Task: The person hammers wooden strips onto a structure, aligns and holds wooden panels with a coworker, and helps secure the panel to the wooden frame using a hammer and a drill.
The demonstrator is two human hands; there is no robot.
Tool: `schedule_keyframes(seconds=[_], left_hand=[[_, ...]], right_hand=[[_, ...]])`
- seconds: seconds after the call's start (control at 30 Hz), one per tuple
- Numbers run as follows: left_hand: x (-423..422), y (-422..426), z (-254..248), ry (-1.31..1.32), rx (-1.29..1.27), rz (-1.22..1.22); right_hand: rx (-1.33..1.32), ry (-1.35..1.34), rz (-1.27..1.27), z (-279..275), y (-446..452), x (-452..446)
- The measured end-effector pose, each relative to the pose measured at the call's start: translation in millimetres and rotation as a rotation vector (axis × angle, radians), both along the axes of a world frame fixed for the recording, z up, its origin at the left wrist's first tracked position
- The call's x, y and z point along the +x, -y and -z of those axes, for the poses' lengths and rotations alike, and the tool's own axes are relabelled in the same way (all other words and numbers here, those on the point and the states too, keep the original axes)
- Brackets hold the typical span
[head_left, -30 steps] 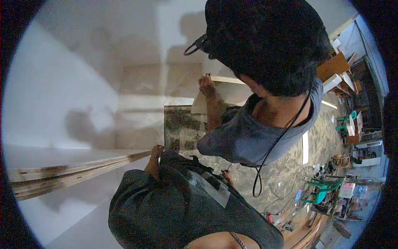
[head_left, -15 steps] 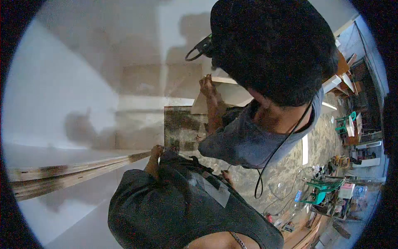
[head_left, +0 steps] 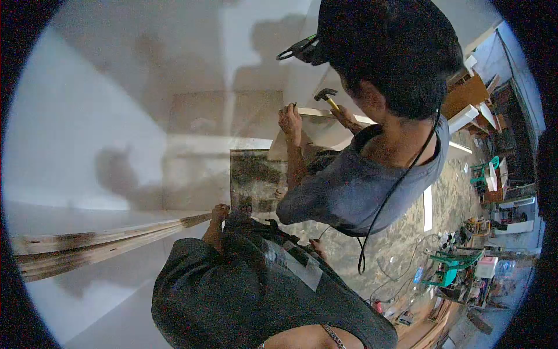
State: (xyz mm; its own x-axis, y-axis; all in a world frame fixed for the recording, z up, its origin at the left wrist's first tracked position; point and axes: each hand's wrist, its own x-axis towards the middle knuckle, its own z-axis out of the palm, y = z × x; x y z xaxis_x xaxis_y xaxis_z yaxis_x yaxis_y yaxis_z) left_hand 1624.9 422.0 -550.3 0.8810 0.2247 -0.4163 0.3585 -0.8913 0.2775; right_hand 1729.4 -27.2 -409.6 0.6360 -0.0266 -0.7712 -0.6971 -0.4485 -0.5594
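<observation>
My left hand [head_left: 218,214] is closed at the far end of the layered wooden boards [head_left: 116,241], its fingers around their edge. Low beside my dark shirt [head_left: 226,296] is my right hand [head_left: 318,248], small and partly hidden, its fingers unclear. Across from me a person in a grey shirt [head_left: 337,195] and black cap bends over a pale panel edge [head_left: 314,111]. That person's one hand [head_left: 290,121] pinches something small and dark upright on the edge. The other hand [head_left: 347,118] grips a hammer [head_left: 328,98] with a yellow handle.
A large white surface [head_left: 75,134] with shadows spreads at the left. The stained floor [head_left: 401,244] carries loose cables. Green chairs [head_left: 450,270], one with clutter around it, and stacked wooden furniture pieces [head_left: 467,96] stand at the right.
The co-worker's hammer and the hand gripping it have come into view above the panel edge. The co-worker's head has shifted and tilted. My left hand has stayed in place.
</observation>
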Motion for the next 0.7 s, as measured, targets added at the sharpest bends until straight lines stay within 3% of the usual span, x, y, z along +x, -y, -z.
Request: schedule_keyframes(seconds=[0.07,0.2,0.27,0.33,0.37,0.43,0.5,0.57,0.63,0.7], left_hand=[[-1.4,-2.6,15.8,-0.021,0.046,0.031],[-8.3,-9.9,52.4,0.06,-0.122,-0.122],[-9.2,-8.9,39.0,0.079,-0.161,-0.159],[-9.6,-0.9,-1.3,0.277,0.224,0.227],[-11.0,-1.6,7.9,0.276,0.225,0.229],[-10.9,0.8,23.2,0.227,0.1,-0.03],[-12.9,-6.7,84.9,0.271,-0.174,-0.247],[-10.5,-11.4,85.3,0.304,-0.301,-0.353],[-13.5,-27.7,82.7,0.144,0.245,0.289],[-9.0,-21.7,85.3,0.167,0.179,0.157]], right_hand=[[-0.004,0.016,0.03,3.3,-0.6,-2.8],[0.1,0.023,0.054,4.7,-0.2,-4.4],[0.043,-0.023,0.057,10.4,-0.4,-4.1],[0.036,0.004,0.062,6.9,-0.5,-5.8],[0.029,0.031,0.065,2.9,-1.2,-7.1],[-0.009,0.036,0.074,-7.8,-4.8,-9.4],[-0.048,0.041,0.084,-12.2,-6.8,-9.3],[-0.069,0.0,0.028,-11.6,-4.8,-7.1],[-0.089,-0.04,-0.026,-8.7,-2.9,-5.0],[-0.094,-0.06,-0.044,1.7,-1.5,-6.7]])
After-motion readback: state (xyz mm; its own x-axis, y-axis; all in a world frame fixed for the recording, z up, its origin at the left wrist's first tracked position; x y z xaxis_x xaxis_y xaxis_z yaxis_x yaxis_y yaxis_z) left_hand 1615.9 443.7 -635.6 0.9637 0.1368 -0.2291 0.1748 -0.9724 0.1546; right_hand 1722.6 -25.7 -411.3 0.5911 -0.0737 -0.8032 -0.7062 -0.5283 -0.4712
